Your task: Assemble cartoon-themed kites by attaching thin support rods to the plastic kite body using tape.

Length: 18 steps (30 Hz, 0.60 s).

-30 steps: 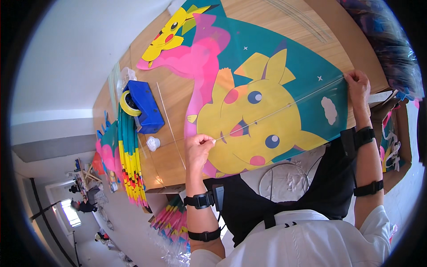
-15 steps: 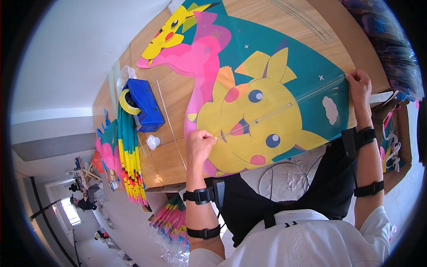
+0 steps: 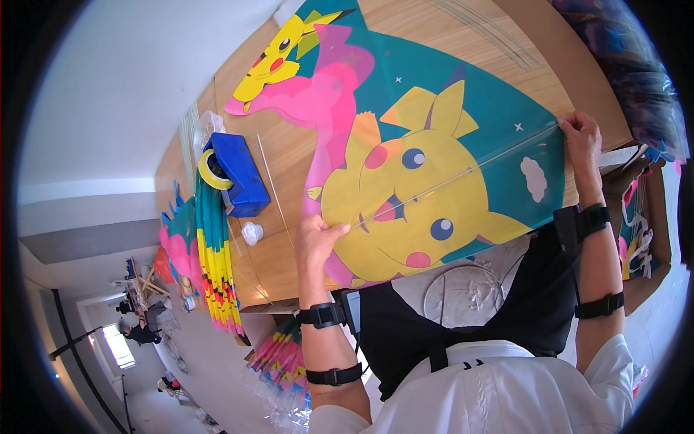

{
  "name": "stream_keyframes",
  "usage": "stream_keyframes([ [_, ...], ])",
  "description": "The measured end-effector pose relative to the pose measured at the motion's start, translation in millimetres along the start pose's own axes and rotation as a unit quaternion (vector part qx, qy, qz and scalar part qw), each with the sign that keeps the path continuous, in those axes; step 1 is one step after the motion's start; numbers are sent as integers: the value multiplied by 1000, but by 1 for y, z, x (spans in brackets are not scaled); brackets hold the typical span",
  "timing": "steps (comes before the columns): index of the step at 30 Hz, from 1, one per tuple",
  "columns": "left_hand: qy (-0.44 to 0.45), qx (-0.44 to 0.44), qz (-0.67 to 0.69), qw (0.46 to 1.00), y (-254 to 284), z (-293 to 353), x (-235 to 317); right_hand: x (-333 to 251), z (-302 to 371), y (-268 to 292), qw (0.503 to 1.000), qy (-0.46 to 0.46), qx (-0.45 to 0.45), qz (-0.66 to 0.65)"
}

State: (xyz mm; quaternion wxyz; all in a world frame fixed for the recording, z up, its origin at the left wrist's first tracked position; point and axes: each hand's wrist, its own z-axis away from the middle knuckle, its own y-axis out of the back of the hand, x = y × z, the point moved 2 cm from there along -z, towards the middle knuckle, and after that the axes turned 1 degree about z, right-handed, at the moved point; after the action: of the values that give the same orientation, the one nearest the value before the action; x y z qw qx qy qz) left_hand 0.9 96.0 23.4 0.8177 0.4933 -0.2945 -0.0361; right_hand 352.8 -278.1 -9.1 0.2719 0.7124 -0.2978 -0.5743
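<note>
A large kite sheet (image 3: 499,192), teal and pink with a yellow cartoon animal, lies across the wooden table and overhangs its near edge. One thin, pale rod (image 3: 441,185) runs slantwise over the sheet. My left hand (image 3: 316,242) pinches the rod's lower left end, its thumb stretched along the line of the rod; the fingertips are partly hidden. At the sheet's right corner, my right hand (image 3: 584,143) grips the rod's other end between thumb and fingers.
A blue tape dispenser (image 3: 248,177) with yellowish tape stands left, beside a small white object (image 3: 251,233). Folded kites (image 3: 217,260) hang off the table's left edge. More thin rods (image 3: 491,32) lie at the far side. Plastic-wrapped goods (image 3: 622,65) are at upper right.
My left hand has shifted slightly down and left, and its thumb has straightened. The right hand holds almost the same place. The view has moved a little.
</note>
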Motion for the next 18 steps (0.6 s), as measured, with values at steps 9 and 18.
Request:
stream_keyframes([
  [9,-227,174,-148,947,-18,61,22,-8,4,2,999,16,34,14],
  [18,-341,31,-180,922,-109,92,129,-17,4,9,999,-11,29,17],
])
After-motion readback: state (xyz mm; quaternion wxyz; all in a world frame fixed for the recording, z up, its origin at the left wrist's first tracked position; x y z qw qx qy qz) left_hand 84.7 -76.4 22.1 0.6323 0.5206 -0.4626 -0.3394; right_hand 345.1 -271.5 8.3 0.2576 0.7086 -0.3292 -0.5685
